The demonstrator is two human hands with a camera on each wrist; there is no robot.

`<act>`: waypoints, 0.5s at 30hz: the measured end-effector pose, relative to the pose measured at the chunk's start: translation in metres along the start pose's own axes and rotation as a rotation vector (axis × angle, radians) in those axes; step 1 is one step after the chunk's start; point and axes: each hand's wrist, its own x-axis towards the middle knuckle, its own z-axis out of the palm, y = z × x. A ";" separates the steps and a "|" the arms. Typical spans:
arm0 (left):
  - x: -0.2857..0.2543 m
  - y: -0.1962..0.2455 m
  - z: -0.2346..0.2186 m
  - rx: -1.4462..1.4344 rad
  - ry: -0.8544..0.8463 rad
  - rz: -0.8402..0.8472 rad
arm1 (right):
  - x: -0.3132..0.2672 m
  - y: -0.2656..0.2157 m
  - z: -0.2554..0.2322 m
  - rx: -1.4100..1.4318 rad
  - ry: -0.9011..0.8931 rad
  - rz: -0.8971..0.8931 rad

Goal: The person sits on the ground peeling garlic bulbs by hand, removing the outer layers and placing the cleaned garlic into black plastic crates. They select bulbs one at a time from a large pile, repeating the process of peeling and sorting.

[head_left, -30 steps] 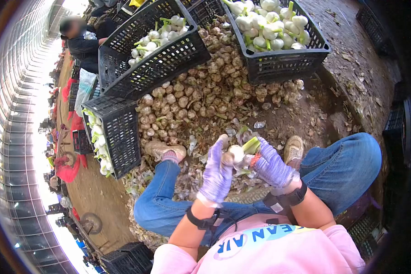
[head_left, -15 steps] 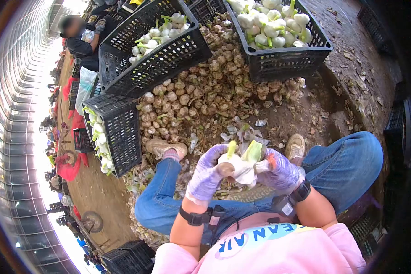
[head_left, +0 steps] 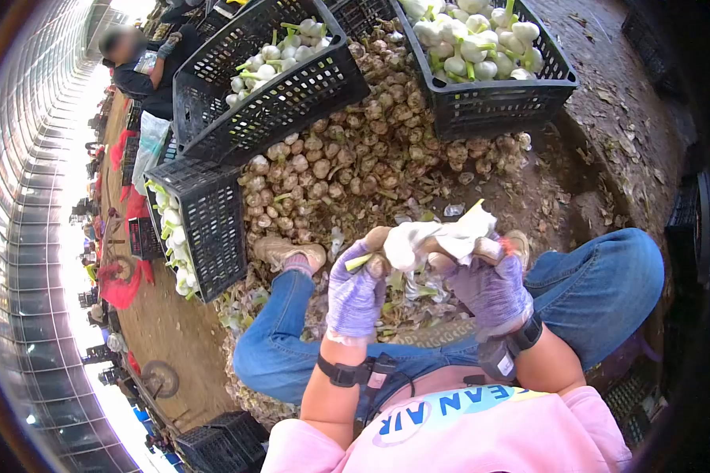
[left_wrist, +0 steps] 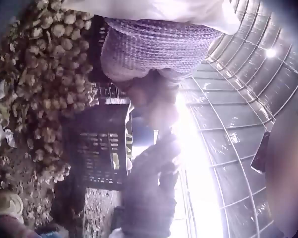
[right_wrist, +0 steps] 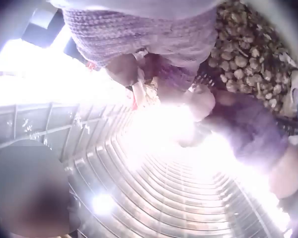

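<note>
A white garlic bulb [head_left: 401,251] is gripped in my gloved left hand [head_left: 353,296], its cut green stem [head_left: 359,262] poking out on the left. Pale papery garlic skin [head_left: 469,229] stretches from the bulb across to my right hand [head_left: 491,296], whose thumb and fingers pinch it. Both hands wear purple knitted gloves with bare fingertips and are held up above the lap. In the right wrist view, glare washes out much around the bulb [right_wrist: 201,101]. Dim fingers show beneath the purple glove [left_wrist: 154,52] in the left wrist view.
Beyond the feet lies a heap of unpeeled garlic [head_left: 347,158]. Black crates with white bulbs stand at the upper left [head_left: 276,110], upper right [head_left: 501,106] and left [head_left: 205,236]. Skins litter the ground between the legs. Another person [head_left: 138,75] sits at the far left.
Both hands have risen and turned with the garlic bulb. A strip of skin, folded against the bulb half a second ago, now spans between the hands, which are farther apart.
</note>
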 end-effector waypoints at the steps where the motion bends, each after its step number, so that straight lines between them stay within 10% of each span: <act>1: 0.002 -0.002 0.004 -0.038 -0.022 0.039 | -0.002 -0.001 0.000 -0.407 0.045 -0.105; 2: 0.004 -0.002 0.009 -0.076 0.001 0.071 | -0.001 0.001 -0.002 -0.408 0.042 -0.103; 4: 0.013 -0.002 0.002 -0.149 0.039 0.048 | 0.005 0.002 -0.007 0.736 -0.085 -0.154; 7: 0.015 0.000 -0.007 -0.376 0.024 0.180 | 0.015 -0.036 -0.026 0.064 0.360 -0.503; 9: 0.009 0.001 -0.004 -0.441 0.061 0.036 | 0.007 -0.030 -0.026 0.386 0.070 -0.391; 11: 0.009 -0.001 0.001 -0.383 0.070 0.022 | 0.002 -0.014 -0.014 -0.271 -0.123 -0.193; 15: 0.009 -0.011 -0.001 -0.266 -0.025 -0.062 | -0.002 0.003 -0.005 -0.580 -0.125 -0.271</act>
